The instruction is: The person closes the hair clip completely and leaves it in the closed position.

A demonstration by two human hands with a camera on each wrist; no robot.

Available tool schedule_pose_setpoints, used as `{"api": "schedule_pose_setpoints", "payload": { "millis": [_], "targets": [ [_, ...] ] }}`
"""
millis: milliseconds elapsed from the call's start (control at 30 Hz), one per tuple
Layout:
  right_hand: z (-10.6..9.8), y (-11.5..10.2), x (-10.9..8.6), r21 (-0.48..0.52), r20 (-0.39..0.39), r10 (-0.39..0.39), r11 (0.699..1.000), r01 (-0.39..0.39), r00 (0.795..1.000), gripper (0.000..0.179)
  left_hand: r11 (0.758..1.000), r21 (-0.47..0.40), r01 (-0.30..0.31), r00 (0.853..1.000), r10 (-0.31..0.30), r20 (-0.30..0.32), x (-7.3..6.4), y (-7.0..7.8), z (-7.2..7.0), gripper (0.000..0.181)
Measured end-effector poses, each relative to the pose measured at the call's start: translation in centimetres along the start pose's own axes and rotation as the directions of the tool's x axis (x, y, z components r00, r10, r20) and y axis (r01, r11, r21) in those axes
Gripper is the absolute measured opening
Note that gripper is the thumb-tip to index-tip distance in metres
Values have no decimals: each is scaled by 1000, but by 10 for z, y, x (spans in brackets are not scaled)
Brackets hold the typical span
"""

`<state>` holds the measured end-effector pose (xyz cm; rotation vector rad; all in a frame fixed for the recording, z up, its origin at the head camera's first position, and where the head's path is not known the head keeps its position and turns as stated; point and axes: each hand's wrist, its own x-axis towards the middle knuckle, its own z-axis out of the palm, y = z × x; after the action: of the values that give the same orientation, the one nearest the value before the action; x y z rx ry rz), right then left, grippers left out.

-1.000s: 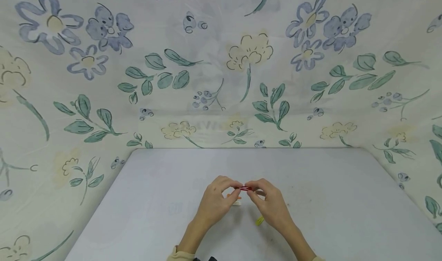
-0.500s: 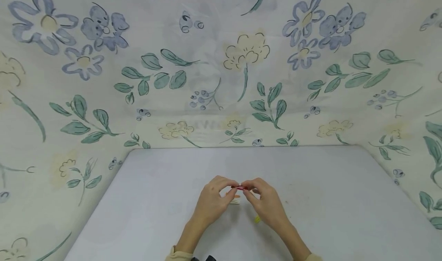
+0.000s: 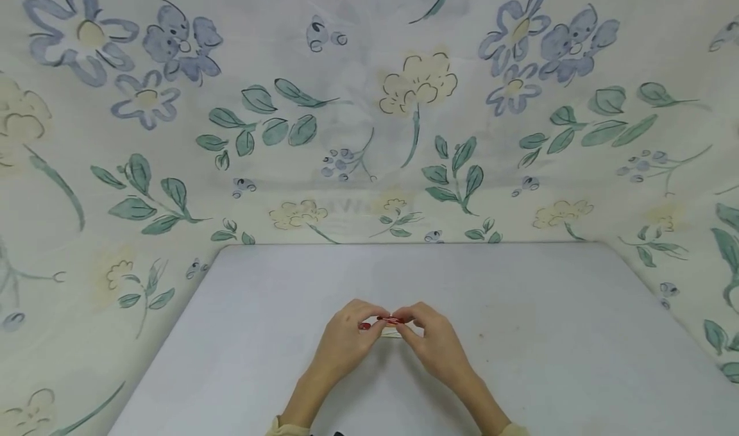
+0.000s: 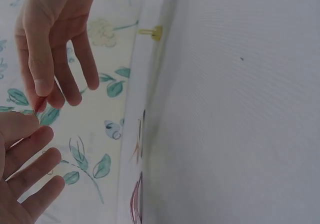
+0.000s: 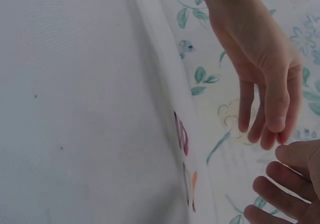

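Between both hands is a small, slim red snap hair clip (image 3: 390, 320). My left hand (image 3: 343, 336) pinches its left end with thumb and forefinger. The thumb and forefinger of my right hand (image 3: 430, 341) pinch the other end. In the left wrist view, only a red sliver of the clip (image 4: 38, 103) shows between the fingertips, and the remaining fingers of both hands are loosely spread. A second red clip (image 3: 364, 326) lies beside the left fingers. White and orange clips (image 3: 392, 333) lie on the table under the held one, partly covered by the hands.
The white table (image 3: 548, 333) has a flower-patterned cloth (image 3: 416, 109) rising behind it and at its sides. A yellow clip (image 4: 157, 33) lies on the table in the left wrist view; the right hand hides it from the head view.
Both hands have shifted left and slightly down with the red clip between them. The second red clip has come into view by the left hand, and the yellow one has gone behind the right.
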<state>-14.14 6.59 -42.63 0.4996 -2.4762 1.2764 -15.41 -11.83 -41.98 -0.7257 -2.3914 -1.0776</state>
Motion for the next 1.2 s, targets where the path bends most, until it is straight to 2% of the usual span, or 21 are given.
{"api": "schedule_pose_setpoints", "payload": {
  "millis": [233, 700, 900, 1000, 1133, 1200],
  "targets": [
    [13, -3, 0, -13, 40, -59, 998, 59, 997, 16, 999, 29, 20, 999, -20, 25, -10, -6, -12, 15],
    [35, -5, 3, -113, 157, -67, 990, 85, 985, 15, 994, 96, 45, 998, -48, 32, -28, -26, -19, 15],
    [43, -6, 4, -175, 211, -70, 979, 108, 975, 13, 989, 122, 84, 994, -92, 57, -34, -29, -21, 15],
    [46, -7, 5, -221, 235, -72, 967, 126, 969, 12, 982, 146, 121, 988, -134, 79, -36, -29, -23, 15],
    [50, -8, 6, -271, 260, -69, 952, 141, 963, 11, 969, 171, 180, 971, -203, 126, -37, -27, -26, 13],
    [51, -9, 6, -285, 272, -63, 948, 143, 960, 10, 964, 185, 189, 965, -217, 147, -37, -27, -27, 13]
  ]
}}
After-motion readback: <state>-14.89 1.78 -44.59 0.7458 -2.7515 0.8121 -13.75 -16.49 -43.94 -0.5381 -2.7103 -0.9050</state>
